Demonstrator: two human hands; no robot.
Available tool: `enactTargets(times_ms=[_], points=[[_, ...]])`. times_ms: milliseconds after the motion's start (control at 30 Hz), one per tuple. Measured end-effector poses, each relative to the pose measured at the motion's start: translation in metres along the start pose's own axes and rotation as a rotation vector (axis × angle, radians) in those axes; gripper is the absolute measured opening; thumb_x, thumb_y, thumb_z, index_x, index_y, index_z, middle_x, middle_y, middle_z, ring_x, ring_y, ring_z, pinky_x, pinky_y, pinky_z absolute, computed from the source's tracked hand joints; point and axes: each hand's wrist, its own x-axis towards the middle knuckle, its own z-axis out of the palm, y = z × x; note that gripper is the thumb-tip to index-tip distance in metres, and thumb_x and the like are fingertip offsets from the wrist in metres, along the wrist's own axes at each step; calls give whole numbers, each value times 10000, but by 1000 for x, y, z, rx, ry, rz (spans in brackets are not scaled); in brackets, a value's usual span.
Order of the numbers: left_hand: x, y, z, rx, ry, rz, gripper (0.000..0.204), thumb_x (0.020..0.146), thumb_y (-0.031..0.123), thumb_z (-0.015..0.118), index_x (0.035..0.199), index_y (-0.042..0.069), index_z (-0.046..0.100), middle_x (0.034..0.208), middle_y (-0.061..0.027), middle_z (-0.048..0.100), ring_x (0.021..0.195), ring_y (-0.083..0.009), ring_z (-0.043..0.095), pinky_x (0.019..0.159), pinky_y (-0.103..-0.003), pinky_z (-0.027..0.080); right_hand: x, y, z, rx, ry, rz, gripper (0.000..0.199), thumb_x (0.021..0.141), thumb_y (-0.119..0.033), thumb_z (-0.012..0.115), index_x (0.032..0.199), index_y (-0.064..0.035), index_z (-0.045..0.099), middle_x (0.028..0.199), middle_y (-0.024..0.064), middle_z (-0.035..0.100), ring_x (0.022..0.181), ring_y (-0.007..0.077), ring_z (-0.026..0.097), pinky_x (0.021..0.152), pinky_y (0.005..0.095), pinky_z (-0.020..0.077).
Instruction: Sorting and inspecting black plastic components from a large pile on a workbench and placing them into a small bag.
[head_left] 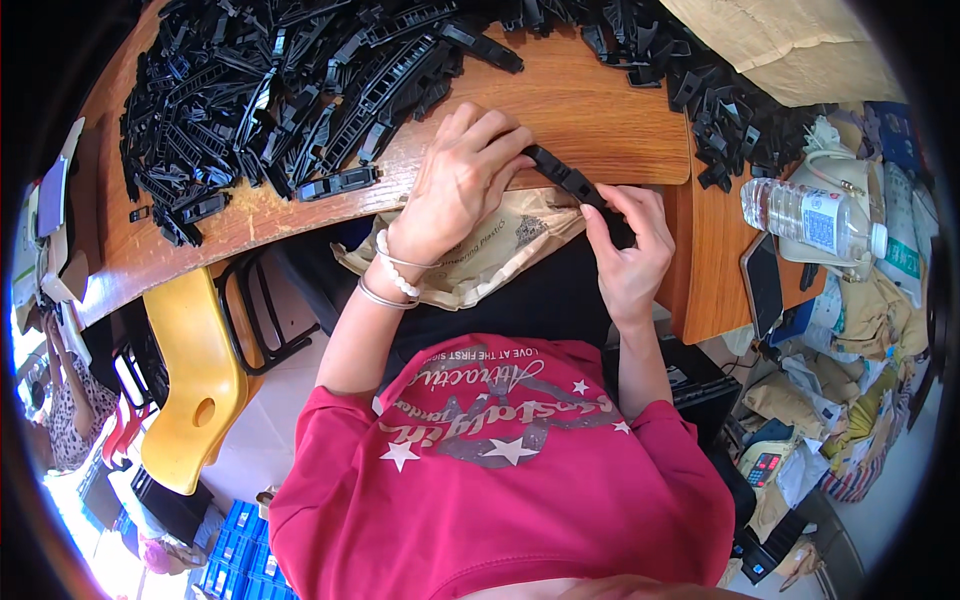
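Note:
Between my two hands, just off the table's near edge, is a long black plastic part (563,175) with small openings along it. My left hand (465,175) has its fingers curled round the upper left end. The thumb and fingertips of my right hand (632,240) pinch the lower right end. Under them a brown paper bag (470,270) lies across my lap. A large heap of black plastic parts (270,100) covers the left of the wooden table (590,110), and one part (338,184) lies at its near edge.
More small black parts (735,130) are piled at the right. A clear water bottle (810,215) lies on its side there, above a dark phone (762,285). A yellow chair (195,380) stands at left. Blue crates (240,555) and a person (75,400) are at lower left.

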Motion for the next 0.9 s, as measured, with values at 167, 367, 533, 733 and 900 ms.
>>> enactTargets(times_ms=[167, 367, 533, 733, 900], points=[[0, -3, 0, 13, -1, -13, 240, 763, 50, 725, 989, 13, 655, 937, -89, 593, 868, -279, 534, 776, -380, 465, 5, 0, -3, 74, -55, 111, 255, 748, 29, 747, 991, 16, 672, 913, 103, 618, 853, 263, 589, 744, 348, 474], [1, -1, 1, 5, 0, 13, 246, 758, 30, 715, 995, 7, 652, 931, -98, 591, 859, -288, 530, 767, -377, 466, 6, 4, 10, 63, -22, -17, 262, 738, 43, 744, 995, 20, 696, 921, 90, 591, 871, 240, 551, 734, 334, 466], [0, 1, 1, -27, -1, 10, 244, 752, 35, 725, 981, -11, 656, 922, -111, 594, 852, -292, 544, 761, -376, 476, 10, 1, 18, 11, 16, -70, 245, 748, 42, 741, 987, 14, 697, 946, 94, 586, 876, 245, 557, 728, 333, 477], [-3, 0, -3, -87, 73, -28, 268, 831, 103, 722, 1066, -18, 680, 1046, -131, 648, 932, -278, 638, 801, -334, 519, -9, 6, 19, 131, -86, -247, 191, 814, 66, 671, 997, 14, 666, 1023, 137, 612, 860, 250, 639, 638, 305, 538], [1, 0, -3, -12, 138, -52, 247, 828, 49, 702, 1053, -37, 649, 1041, -150, 626, 904, -325, 618, 777, -373, 514, 13, 17, -3, -23, 188, -67, 184, 869, 53, 592, 1032, -2, 658, 1061, 137, 607, 932, 269, 631, 794, 340, 520]])
